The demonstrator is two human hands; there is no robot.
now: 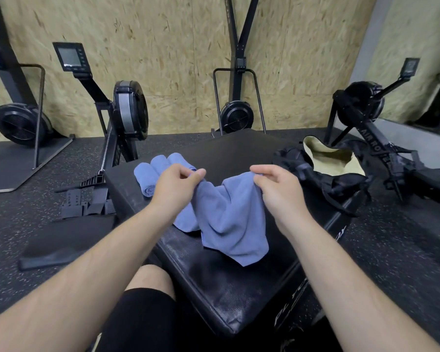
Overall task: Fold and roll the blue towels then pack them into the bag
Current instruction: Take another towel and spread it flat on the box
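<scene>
A loose blue towel (231, 219) hangs crumpled above the black padded box (221, 293). My left hand (174, 186) pinches its upper left edge, and my right hand (277, 185) pinches its upper right edge. The towel's lower end drapes onto the box top. Three rolled blue towels (153, 174) lie side by side at the box's far left, just behind my left hand. A black bag (323, 174) with a pale yellow lining gapes open at the box's far right corner.
Black rowing machines (127, 110) stand on the speckled rubber floor to the left, behind and to the right of the box. A flat black pad (61, 247) lies on the floor at left. My knee in black shorts (148, 308) is against the box's near side.
</scene>
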